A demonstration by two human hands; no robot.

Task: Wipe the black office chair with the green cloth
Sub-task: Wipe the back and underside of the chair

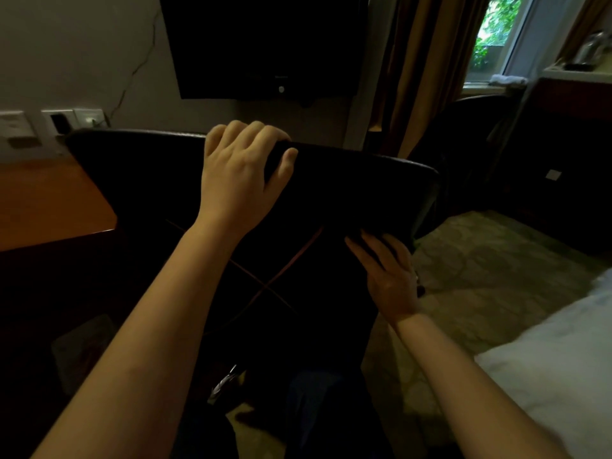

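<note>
The black office chair stands right in front of me, its backrest facing me, with thin crossed orange lines on it. My left hand grips the backrest's top edge, fingers curled over the far side and thumb on the near side. My right hand lies against the backrest's right side with its fingers straight. Under the fingertips is a dark bunched wad, apparently the cloth; the dim light hides its colour.
A wooden desk is at the left, under wall sockets. A dark television hangs on the wall behind the chair. Brown curtains and a window are at the right. White bedding lies at lower right, on patterned carpet.
</note>
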